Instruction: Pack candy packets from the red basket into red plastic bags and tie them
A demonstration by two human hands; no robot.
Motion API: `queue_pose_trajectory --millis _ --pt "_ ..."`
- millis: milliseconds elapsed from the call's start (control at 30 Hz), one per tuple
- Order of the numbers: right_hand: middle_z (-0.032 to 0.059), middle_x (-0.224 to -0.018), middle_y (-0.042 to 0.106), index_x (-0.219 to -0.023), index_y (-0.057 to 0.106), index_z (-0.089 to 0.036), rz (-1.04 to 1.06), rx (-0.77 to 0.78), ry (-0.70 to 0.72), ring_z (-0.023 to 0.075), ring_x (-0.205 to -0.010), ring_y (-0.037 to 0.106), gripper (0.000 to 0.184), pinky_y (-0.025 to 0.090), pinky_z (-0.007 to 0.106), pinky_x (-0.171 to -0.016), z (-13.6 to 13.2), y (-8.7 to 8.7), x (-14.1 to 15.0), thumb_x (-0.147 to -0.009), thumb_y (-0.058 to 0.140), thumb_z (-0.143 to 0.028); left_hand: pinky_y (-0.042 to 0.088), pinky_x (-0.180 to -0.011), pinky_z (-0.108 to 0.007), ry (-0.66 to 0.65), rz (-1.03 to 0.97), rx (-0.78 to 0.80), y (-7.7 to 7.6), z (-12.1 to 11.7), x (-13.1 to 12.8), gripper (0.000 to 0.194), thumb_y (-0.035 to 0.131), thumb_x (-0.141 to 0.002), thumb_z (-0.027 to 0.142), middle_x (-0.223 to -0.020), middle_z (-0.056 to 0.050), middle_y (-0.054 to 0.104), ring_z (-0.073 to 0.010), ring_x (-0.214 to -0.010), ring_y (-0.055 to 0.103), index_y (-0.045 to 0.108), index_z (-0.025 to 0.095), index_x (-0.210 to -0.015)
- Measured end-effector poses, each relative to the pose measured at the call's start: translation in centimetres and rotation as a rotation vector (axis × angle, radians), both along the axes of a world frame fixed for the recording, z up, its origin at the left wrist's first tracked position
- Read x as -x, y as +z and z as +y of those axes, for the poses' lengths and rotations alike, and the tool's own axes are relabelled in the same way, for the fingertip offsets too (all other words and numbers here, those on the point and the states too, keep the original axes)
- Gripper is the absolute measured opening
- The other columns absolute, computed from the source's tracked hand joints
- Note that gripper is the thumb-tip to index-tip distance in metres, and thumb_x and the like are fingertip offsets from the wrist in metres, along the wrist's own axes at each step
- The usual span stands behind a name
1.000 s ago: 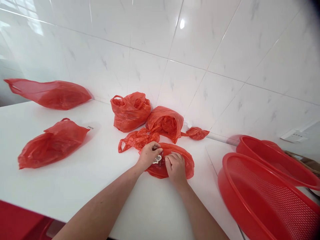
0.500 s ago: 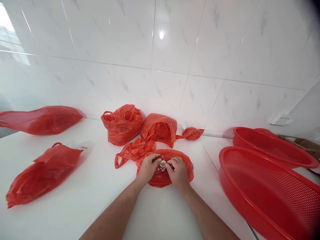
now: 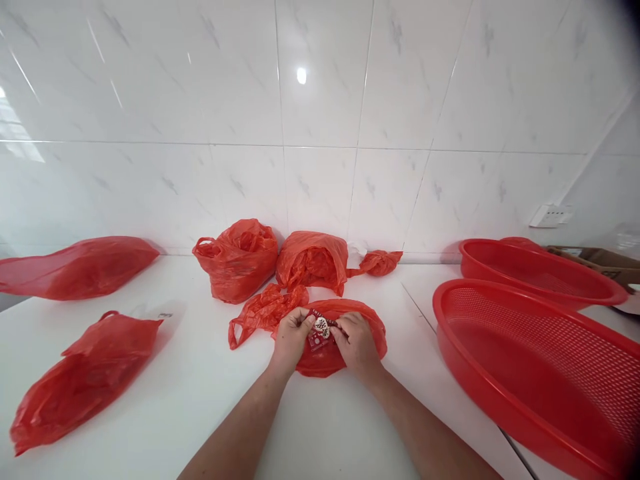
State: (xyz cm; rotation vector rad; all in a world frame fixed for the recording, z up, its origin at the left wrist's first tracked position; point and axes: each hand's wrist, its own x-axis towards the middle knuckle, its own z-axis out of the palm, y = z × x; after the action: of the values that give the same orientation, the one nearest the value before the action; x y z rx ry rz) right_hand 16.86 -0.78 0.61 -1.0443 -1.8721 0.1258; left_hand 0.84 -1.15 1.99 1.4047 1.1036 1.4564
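Note:
Between my hands is a small dark red packet (image 3: 318, 341) with pale lettering and a cream emblem with dark characters. My left hand (image 3: 291, 340) pinches its left edge between thumb and fingers. On the right edge, the thumb and fingers of my right hand (image 3: 358, 340) are closed as well. Directly beneath the packet a red plastic bag (image 3: 325, 367) lies spread on the white table (image 3: 220, 380); its contents are hidden by my hands. A crumpled red bag (image 3: 267, 307) touches it at the upper left.
Two filled red bags (image 3: 240, 263) stand by the tiled wall, with a small knotted red bag (image 3: 381, 263) beside them. More red bags (image 3: 90, 380) lie at left. Red plastic baskets (image 3: 500, 360) occupy the right side, near a cardboard box (image 3: 600, 260) and a wall socket (image 3: 550, 215).
The packet has tilted flatter, so more of its printed face shows between my fingers. My hands keep their hold. The camera view has turned slightly.

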Motion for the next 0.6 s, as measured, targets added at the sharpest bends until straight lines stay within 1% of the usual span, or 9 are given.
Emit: queue_pose_trajectory --millis 167,300,367,500,600 --pt "0.001 -0.068 0.054 -0.064 0.046 -0.02 0.025 0.021 -0.039 0.0173 -0.072 0.047 0.019 0.037 0.03 -0.068 -0.07 0.1 -0.02 -0.082 0.051 -0.016 0.038 -0.056 -0.022 -0.014 0.045 0.01 -0.18 -0.01 -0.04 0.018 0.058 -0.08 0.033 -0.059 0.004 0.055 -0.0103 -0.055 0.048 0.057 0.018 -0.071" --pt "0.0006 -0.064 0.049 -0.06 0.039 -0.021 0.012 0.006 -0.105 0.0167 -0.069 0.045 0.021 0.035 0.029 -0.063 0.12 0.0 -0.06 -0.076 0.049 -0.012 0.039 -0.059 -0.022 -0.03 0.106 -0.017 -0.07 -0.27 -0.3 0.01 0.059 -0.079 0.029 -0.065 0.004 0.056 -0.0106 -0.061 0.05 0.061 0.019 -0.08" --pt "0.0005 -0.063 0.048 -0.06 0.036 -0.021 0.003 -0.01 -0.116 0.0164 -0.067 0.044 0.021 0.035 0.028 -0.062 0.19 -0.11 -0.03 -0.074 0.047 -0.01 0.04 -0.061 -0.022 -0.034 0.158 -0.047 -0.04 -0.37 -0.45 0.008 0.057 -0.079 0.027 -0.068 0.004 0.057 -0.011 -0.063 0.051 0.061 0.02 -0.081" --pt "0.0001 -0.062 0.048 -0.06 0.034 -0.021 -0.006 -0.035 -0.103 0.0158 -0.066 0.044 0.021 0.036 0.028 -0.062 0.24 -0.42 0.12 -0.072 0.047 -0.01 0.04 -0.061 -0.023 0.031 0.254 -0.087 -0.13 -0.58 -0.65 0.007 0.055 -0.08 0.024 -0.066 0.004 0.056 -0.0113 -0.063 0.05 0.06 0.021 -0.077" --pt "-0.0002 -0.062 0.047 -0.06 0.034 -0.021 -0.001 -0.042 -0.119 0.0156 -0.066 0.044 0.02 0.035 0.028 -0.061 0.19 -0.5 0.24 -0.071 0.046 -0.01 0.038 -0.06 -0.023 0.069 0.315 -0.11 -0.14 -0.76 -0.76 0.009 0.053 -0.08 0.022 -0.065 0.004 0.056 -0.0113 -0.062 0.05 0.059 0.021 -0.074"
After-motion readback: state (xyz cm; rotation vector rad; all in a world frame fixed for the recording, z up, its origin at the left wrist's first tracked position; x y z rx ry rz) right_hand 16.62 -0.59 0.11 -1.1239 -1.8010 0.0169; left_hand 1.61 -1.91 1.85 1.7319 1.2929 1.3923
